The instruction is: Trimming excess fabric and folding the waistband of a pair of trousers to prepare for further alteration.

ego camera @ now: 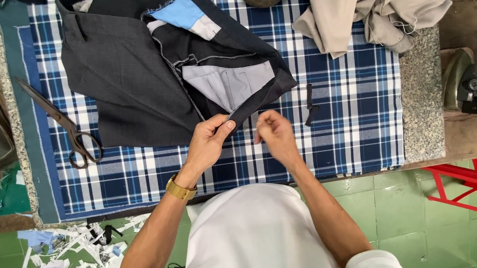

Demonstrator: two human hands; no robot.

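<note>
Scissors (62, 124) lie near the tabletop's (421, 97) left edge on the plaid cloth (346, 63). At centre, the left hand (208, 142) pinches the near corner of the dark garment (132, 80). The right hand (275, 134), fingers curled closed, hovers just beside it. A beige garment (370, 4) occupies the far right corner.

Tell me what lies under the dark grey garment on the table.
Under the dark grey garment lies a blue and white checked cloth, showing all round it. The left hand pinches the garment's lower edge. Anything else beneath the fabric is covered.
</note>
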